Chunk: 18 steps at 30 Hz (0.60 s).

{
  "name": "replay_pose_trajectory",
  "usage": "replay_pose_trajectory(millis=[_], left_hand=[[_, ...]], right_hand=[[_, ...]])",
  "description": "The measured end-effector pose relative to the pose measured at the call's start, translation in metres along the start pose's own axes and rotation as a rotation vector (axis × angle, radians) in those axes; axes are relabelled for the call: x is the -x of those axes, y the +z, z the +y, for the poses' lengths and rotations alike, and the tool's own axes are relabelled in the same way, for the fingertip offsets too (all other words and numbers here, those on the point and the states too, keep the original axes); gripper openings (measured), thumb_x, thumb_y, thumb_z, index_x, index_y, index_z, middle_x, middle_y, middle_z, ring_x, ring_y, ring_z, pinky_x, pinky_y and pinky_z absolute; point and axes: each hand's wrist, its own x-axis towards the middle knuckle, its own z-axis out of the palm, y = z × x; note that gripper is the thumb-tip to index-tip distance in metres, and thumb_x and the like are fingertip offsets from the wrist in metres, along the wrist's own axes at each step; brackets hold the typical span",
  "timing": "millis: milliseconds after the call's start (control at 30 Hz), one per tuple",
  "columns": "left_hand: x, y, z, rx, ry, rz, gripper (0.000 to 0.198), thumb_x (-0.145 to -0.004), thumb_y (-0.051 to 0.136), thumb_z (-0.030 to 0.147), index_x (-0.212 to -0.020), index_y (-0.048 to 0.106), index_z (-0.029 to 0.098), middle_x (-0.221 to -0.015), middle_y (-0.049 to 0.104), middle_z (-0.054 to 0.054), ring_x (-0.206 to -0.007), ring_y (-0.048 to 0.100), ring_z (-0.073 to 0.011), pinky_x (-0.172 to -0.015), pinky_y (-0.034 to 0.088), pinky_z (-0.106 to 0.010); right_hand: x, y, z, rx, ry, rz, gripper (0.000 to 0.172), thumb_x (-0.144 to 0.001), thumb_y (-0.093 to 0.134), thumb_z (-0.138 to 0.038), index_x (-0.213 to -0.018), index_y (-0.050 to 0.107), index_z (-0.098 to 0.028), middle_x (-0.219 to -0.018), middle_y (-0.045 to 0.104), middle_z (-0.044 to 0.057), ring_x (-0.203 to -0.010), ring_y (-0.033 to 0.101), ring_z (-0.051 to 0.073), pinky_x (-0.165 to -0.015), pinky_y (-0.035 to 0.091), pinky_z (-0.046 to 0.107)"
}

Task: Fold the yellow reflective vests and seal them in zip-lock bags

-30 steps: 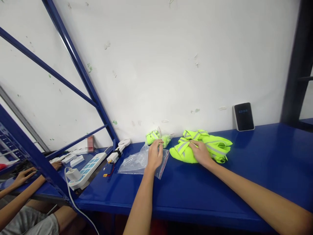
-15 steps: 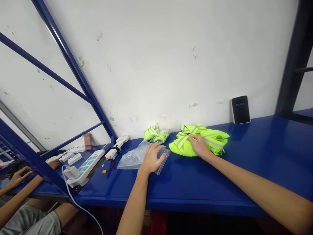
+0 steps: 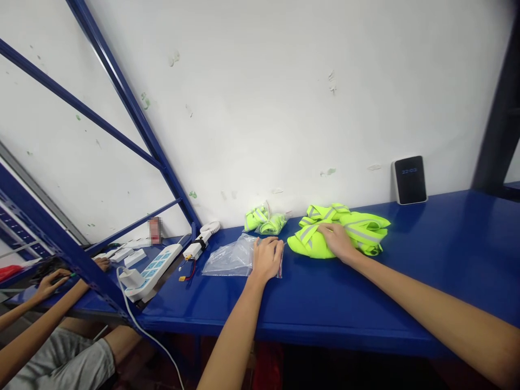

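My left hand [image 3: 267, 257] lies flat, fingers spread, on the right end of a clear zip bag [image 3: 233, 258] on the blue shelf [image 3: 365, 292]. My right hand [image 3: 338, 241] rests on a crumpled neon-yellow reflective vest [image 3: 357, 232], its fingers curled into the fabric at the vest's left part. A smaller folded neon-yellow bundle in plastic [image 3: 264, 220] sits by the wall, just behind my left hand.
A black device with a lit display [image 3: 409, 180] leans on the wall at right. Left of the bag lie a small white fan [image 3: 210, 228], a battery pack with red wire [image 3: 190, 254] and a power strip [image 3: 152, 271]. Another person's hands [image 3: 52, 279] work at far left.
My left hand slid from the small bundle onto the zip bag's right end. My right hand stayed on the vest. The view shifted slightly.
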Motion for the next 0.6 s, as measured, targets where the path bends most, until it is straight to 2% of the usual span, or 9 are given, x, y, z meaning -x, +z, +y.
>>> replay_pose_trajectory(millis=[167, 267, 467, 600], left_hand=[[-0.001, 0.000, -0.002, 0.123, -0.090, 0.182, 0.050, -0.100, 0.021, 0.035, -0.103, 0.070, 0.025, -0.113, 0.069, -0.004, -0.112, 0.058, -0.0199, -0.109, 0.026, -0.046], [0.000, -0.002, -0.001, 0.155, -0.088, 0.201, 0.049, -0.100, 0.021, 0.033, -0.105, 0.068, 0.025, -0.112, 0.069, -0.004, -0.111, 0.058, -0.0194, -0.108, 0.028, -0.044], [0.000, -0.002, 0.003, 0.214, -0.027, 0.240, 0.045, -0.100, 0.023, 0.031, -0.108, 0.066, 0.024, -0.111, 0.069, -0.004, -0.108, 0.059, -0.0192, -0.102, 0.035, -0.039], [-0.001, -0.001, 0.001, 0.263, -0.009, 0.284, 0.041, -0.100, 0.025, 0.031, -0.109, 0.064, 0.023, -0.110, 0.068, -0.004, -0.106, 0.059, -0.0183, -0.098, 0.037, -0.036]], right_hand=[[0.009, 0.007, -0.009, -0.166, 0.107, -0.057, 0.031, -0.075, 0.048, -0.040, -0.052, 0.051, -0.020, -0.058, 0.057, 0.000, -0.062, 0.050, 0.019, -0.057, 0.035, 0.027], [0.015, 0.011, -0.015, -0.243, 0.128, -0.096, 0.030, -0.074, 0.049, -0.040, -0.054, 0.055, -0.019, -0.057, 0.058, 0.000, -0.061, 0.051, 0.019, -0.056, 0.036, 0.027], [0.020, 0.013, -0.019, -0.222, 0.080, -0.153, 0.031, -0.075, 0.048, -0.041, -0.062, 0.064, -0.017, -0.061, 0.063, 0.000, -0.063, 0.055, 0.019, -0.059, 0.040, 0.028], [0.020, 0.012, -0.018, -0.206, 0.099, -0.130, 0.031, -0.075, 0.047, -0.039, -0.059, 0.062, -0.017, -0.063, 0.064, 0.001, -0.065, 0.056, 0.020, -0.060, 0.040, 0.028]])
